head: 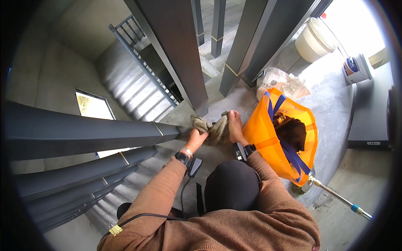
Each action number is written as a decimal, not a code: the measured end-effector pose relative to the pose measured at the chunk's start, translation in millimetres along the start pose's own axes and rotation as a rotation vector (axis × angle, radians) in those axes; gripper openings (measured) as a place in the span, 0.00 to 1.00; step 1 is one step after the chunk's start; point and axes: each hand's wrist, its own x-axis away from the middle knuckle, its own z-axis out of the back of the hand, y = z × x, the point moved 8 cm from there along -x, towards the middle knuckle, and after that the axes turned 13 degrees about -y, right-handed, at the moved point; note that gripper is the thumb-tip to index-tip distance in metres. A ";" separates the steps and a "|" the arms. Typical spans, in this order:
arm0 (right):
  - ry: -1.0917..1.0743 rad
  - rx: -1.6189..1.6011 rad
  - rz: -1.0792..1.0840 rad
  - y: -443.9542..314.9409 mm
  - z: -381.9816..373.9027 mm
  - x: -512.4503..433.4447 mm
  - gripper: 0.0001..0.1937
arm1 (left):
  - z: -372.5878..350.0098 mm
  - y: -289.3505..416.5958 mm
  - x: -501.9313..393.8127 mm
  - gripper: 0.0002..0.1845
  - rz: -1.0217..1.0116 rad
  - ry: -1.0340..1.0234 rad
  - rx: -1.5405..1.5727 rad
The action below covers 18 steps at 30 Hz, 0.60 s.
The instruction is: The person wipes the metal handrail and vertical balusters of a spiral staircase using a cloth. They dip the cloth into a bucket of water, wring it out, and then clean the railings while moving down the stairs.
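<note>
A greyish-green cloth [219, 129], bunched and twisted, stretches between my two hands low over the grey floor. My left hand [196, 140] grips its left end. At its right end, my right hand [235, 126] is closed on the fabric, with the back of the hand turned to the right. Just right of that hand stands an orange bag [262, 125] with blue straps, its top open and dark items inside. The foot of a dark square metal post [201, 100] is just beyond the cloth.
Dark metal balusters [94, 133] run along the left, with stairs [141, 97] beyond. A printed plastic bag [279, 82], a cream bucket [314, 40] and a white container [358, 69] stand upper right. A mop's metal pole [339, 197] extends at lower right.
</note>
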 end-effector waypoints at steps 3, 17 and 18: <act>-0.161 -0.530 0.212 -79.9 21.4 9.6 0.16 | -11.1 12.9 19.5 0.32 -0.062 -0.003 0.196; 0.579 0.263 1.281 -506.9 34.1 96.5 0.43 | 60.5 234.9 112.6 0.21 -0.880 -0.019 0.393; 0.486 0.243 1.213 -496.4 34.9 82.5 0.46 | 55.7 222.1 112.0 0.22 -0.831 -0.032 0.411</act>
